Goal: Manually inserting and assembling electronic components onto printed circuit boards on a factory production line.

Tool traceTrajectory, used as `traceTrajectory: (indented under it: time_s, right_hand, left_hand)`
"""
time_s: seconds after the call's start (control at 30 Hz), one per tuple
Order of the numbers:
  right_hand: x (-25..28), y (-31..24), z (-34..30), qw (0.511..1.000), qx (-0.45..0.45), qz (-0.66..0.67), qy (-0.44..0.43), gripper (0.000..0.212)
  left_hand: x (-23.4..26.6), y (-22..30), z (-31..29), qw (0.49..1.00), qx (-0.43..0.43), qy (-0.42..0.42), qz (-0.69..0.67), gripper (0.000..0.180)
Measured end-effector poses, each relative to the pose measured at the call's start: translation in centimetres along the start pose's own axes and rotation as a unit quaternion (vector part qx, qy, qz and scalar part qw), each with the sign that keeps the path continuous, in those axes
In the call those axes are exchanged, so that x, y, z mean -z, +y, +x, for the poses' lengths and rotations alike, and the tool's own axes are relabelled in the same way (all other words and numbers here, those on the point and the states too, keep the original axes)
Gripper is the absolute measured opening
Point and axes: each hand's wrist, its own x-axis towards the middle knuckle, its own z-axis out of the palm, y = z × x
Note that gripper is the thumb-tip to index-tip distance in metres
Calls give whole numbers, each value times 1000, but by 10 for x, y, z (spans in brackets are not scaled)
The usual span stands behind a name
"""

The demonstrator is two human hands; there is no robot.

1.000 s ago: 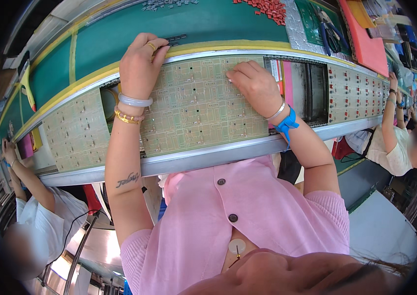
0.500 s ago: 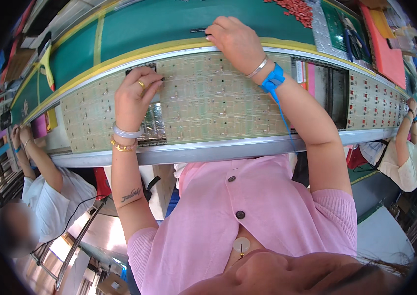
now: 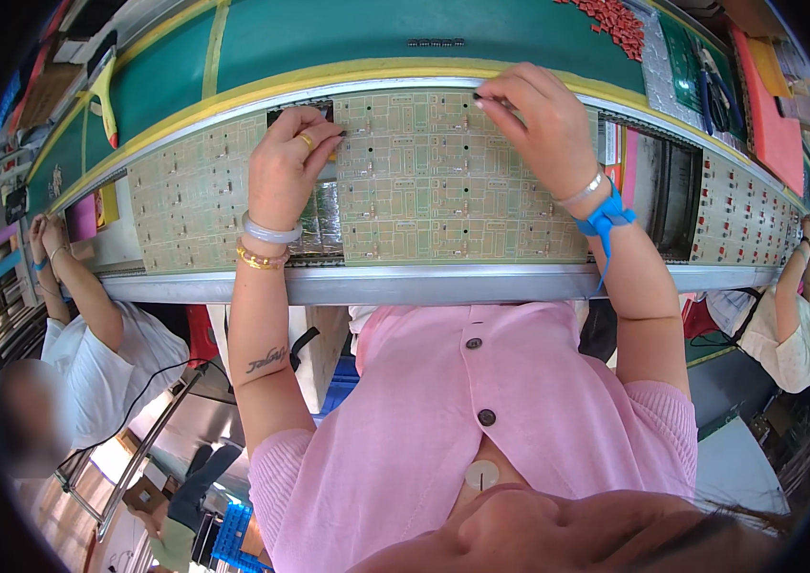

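A pale green circuit board panel lies in the metal rail in front of me, dotted with small parts and dark round spots. Over its far left corner, my left hand is closed in a pinch, with a tiny dark spot at the fingertips that I cannot make out. My right hand pinches a small black component above the panel's far edge. Beyond the rail, a short row of small black components lies on the green mat.
Another board panel sits to the left, and one with red parts to the right. Loose red parts lie at the back right near pliers. A yellow-green handled tool is far left. People work at both sides.
My right hand has come back from the row of black components toward the panel, now with a black component in its fingers. My left hand has stayed pinched by the panel's far left corner.
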Motion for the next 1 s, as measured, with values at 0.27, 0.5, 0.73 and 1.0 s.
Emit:
traceTrajectory:
  time_s: [0.27, 0.5, 0.73, 1.0]
  right_hand:
    - [7, 4, -20, 998, -57, 11, -21, 13]
    - [3, 2, -20, 997, -69, 30, -10, 11]
    - [8, 2, -20, 999, -33, 1, -5, 12]
    - [18, -4, -26, 998, -61, 3, 13, 12]
  left_hand:
    - [-5, -1, 1, 1000, -14, -1, 10, 15]
    - [-7, 1, 1, 1000, -14, 6, 19, 13]
    - [-3, 8, -5, 983, -106, -18, 149, 20]
    - [-1, 13, -8, 969, -125, -45, 206, 27]
